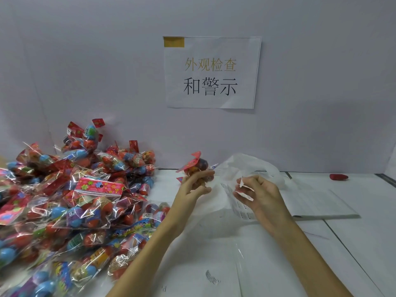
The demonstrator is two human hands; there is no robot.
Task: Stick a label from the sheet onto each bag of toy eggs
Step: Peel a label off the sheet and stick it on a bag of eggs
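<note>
My left hand (196, 185) grips one bag of toy eggs (198, 166) with a red card header, held up above the white table. My right hand (256, 192) is just to its right and pinches a small white label (243, 183) between thumb and fingers. Below that hand the label sheet (237, 205) curls up off the table. A big heap of clear egg bags (70, 202) with red headers fills the left side.
A crumpled white plastic bag (257, 166) lies behind my hands by the wall. Flat paper sheets (319, 204) lie at the right. A small red object (338, 177) sits far right. A printed notice (212, 72) hangs on the wall.
</note>
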